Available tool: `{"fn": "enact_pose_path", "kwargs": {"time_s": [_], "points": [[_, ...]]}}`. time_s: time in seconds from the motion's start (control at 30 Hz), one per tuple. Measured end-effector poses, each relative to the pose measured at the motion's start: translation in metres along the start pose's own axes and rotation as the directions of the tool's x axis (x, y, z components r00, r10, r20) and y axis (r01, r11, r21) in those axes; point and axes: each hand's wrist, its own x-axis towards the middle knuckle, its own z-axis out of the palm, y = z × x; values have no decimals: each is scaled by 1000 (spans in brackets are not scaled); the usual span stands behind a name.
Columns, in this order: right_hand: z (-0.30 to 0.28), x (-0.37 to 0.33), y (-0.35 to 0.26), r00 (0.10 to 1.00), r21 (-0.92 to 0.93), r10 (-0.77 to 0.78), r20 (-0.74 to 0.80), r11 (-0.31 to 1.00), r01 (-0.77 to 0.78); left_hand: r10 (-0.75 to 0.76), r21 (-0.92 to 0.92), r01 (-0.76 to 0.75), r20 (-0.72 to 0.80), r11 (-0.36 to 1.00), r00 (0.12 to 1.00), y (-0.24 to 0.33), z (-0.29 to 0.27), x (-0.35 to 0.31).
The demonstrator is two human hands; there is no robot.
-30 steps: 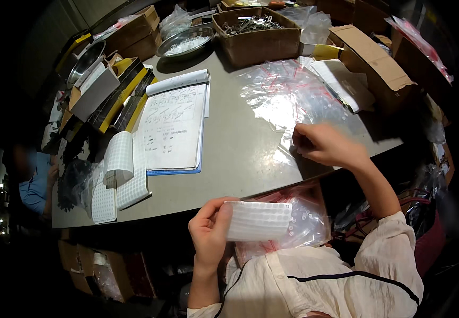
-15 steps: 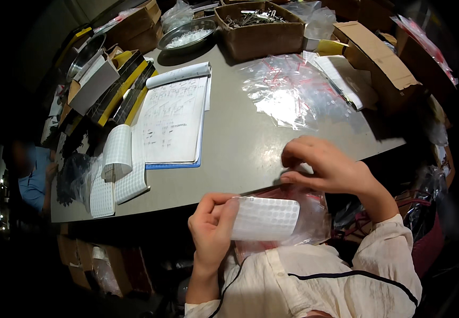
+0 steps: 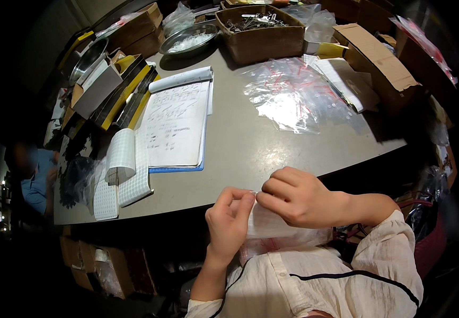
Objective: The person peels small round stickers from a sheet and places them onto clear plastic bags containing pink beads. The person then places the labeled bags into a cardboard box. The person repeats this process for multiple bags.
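Note:
My left hand [image 3: 228, 227] grips a white sheet of round stickers [image 3: 270, 224] between thumb and fingers, close to my body below the table's front edge. Bent over the sheet's upper edge, my right hand [image 3: 299, 200] has its thumb and fingers pinched together, right beside the left fingertips. Whatever is between the right fingers is hidden. Under the sheet, clear plastic bags with red lines [image 3: 309, 237] lie on my lap.
Clear zip bags [image 3: 288, 100] are spread on the grey table [image 3: 229, 138]. A notepad [image 3: 176, 122], sticker sheets [image 3: 121, 159], a metal bowl of small clear pieces [image 3: 190, 42] and a brown box of metal parts [image 3: 261, 40] stand around. Another person [image 3: 37, 175] is at far left.
My right hand has come down and left from above the table edge to the sticker sheet's top edge, its fingers now pinched. The left hand has shifted slightly right with the sheet.

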Motion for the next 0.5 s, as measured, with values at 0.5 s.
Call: {"fn": "enact_pose_path", "kwargs": {"time_s": [0.5], "points": [[-14,-39,42,885,13,403,232,909,-417,-161,-339,119,-99,933,982,-27,-46,-8]]}}
